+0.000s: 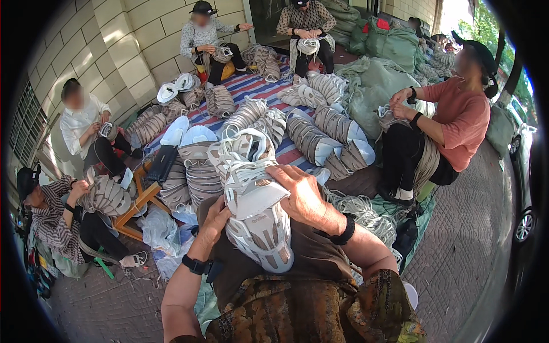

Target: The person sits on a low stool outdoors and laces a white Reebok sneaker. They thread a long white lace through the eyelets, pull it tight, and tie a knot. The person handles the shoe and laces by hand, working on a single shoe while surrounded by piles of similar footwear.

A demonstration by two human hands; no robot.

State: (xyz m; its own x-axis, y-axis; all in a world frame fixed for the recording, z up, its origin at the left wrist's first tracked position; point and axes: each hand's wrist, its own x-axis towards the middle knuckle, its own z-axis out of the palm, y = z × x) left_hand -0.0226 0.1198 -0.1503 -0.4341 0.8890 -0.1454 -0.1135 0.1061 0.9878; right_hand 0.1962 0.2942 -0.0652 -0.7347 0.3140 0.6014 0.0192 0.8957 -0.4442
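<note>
A grey-and-white shoe upper (258,231) lies on the person's lap (317,251). The left hand (215,219) holds its left edge; the right hand (300,194) touches its laces (251,174), whether pinching cannot be told. White cords (369,226) heap to its right.

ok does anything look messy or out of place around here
The tangled white cords heaped by the right forearm look messy against the neatly nested shoe uppers. A green strip lies stray on the pavement at left. The shoe upper between left hand and right hand shows no obvious damage.
</note>
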